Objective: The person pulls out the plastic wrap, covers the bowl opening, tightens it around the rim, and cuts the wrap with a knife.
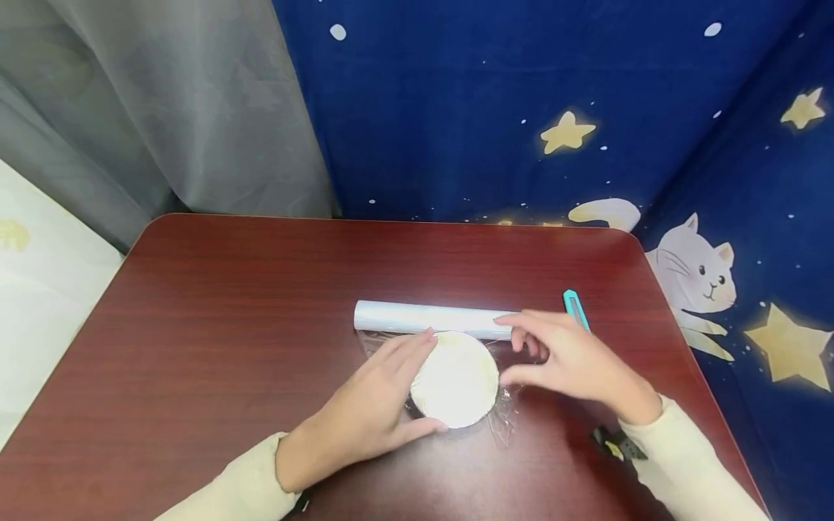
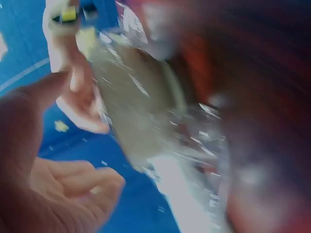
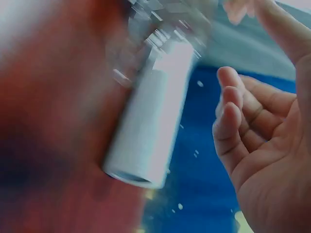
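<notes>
A round bowl (image 1: pixel 456 383) with a pale, bright top stands near the middle of the table. In the left wrist view the bowl (image 2: pixel 129 92) looks beige, and clear cling film (image 2: pixel 206 136) is crumpled about its side. Just behind it lies a white roll of cling film (image 1: pixel 417 317). My left hand (image 1: pixel 368 405) is spread at the bowl's left side, thumb and fingertips by its rim. On the right, my right hand (image 1: pixel 563 354) has its fingers parted and loosely bent between bowl and roll, holding nothing. Whether either hand touches the bowl is hard to tell.
A teal utility knife (image 1: pixel 576 310) lies behind the right hand, partly hidden by it. The dark red table (image 1: pixel 215 325) ends at a rounded back edge. Grey curtain (image 1: pixel 215 108) and blue star-patterned curtain (image 1: pixel 456 108) hang behind it.
</notes>
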A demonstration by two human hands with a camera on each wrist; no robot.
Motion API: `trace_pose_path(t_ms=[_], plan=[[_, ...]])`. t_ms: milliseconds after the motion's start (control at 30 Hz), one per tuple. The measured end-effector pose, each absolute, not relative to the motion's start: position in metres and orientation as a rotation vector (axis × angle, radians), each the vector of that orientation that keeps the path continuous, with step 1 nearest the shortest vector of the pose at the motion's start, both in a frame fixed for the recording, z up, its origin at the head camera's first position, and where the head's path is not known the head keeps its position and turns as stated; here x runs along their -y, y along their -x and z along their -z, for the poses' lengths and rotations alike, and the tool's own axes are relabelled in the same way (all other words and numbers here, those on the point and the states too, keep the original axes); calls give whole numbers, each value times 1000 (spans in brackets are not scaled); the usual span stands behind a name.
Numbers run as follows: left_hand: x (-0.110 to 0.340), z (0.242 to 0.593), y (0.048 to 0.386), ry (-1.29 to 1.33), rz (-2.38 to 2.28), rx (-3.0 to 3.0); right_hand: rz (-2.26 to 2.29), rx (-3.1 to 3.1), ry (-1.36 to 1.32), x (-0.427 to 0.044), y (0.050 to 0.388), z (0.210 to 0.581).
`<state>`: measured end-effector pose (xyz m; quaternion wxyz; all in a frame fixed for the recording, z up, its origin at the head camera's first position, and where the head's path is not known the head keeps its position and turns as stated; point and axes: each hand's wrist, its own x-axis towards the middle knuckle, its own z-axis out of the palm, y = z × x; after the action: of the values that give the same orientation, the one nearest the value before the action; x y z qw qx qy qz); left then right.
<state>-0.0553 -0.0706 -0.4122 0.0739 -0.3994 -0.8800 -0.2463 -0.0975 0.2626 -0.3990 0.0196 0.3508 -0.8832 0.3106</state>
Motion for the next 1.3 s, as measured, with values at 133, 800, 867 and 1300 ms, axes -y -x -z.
trace_pose_path(t_ms=[133,800,867,1300], plan=[[56,408,44,1073,610,2708,-923,2707,-1077,-264,128,389],[35,422,30,826,503,2779,-937,3042,-1368,-229,188,418],[34,422,31,831,469,2779,-934,3064,-1371,-227,189,419],[37,414,45,886,496,2847,-947,3086,-1359,-224,191,415]])
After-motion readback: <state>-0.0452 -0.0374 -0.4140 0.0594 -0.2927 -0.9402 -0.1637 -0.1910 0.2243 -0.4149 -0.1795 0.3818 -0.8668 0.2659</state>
